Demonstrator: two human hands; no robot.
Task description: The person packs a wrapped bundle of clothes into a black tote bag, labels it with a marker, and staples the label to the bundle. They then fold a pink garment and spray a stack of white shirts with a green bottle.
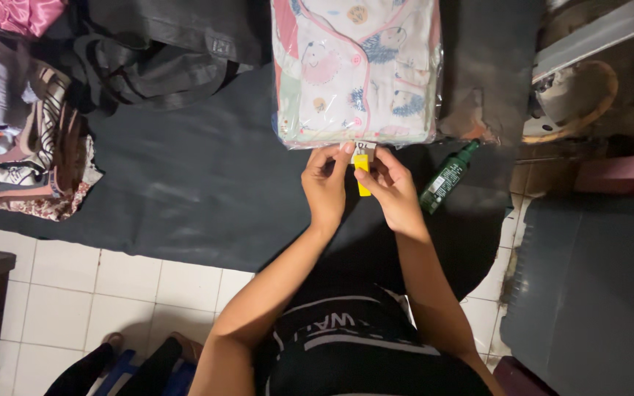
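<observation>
Both hands pinch a small yellow item at the near edge of a bagged garment pack

The left hand (326, 185) and right hand (392, 192) meet over a dark cloth (199, 183) spread on the tiled floor (97, 293); fingers of both are curled closed around a small yellow item (362, 174), which stands upright between them, just below and touching the edge of the clear-bagged printed garment pack (355, 70). What kind of thing the yellow piece is cannot be made out; its sides are covered by fingertips. The pack's far end is cut off by the frame. A green bottle (445, 180) lies tilted just right of the right hand, apart from it. Folded patterned clothes (34, 147) sit well left, partly out of view. A black bag (163, 51) lies above them, its shape lost in shadow
</observation>
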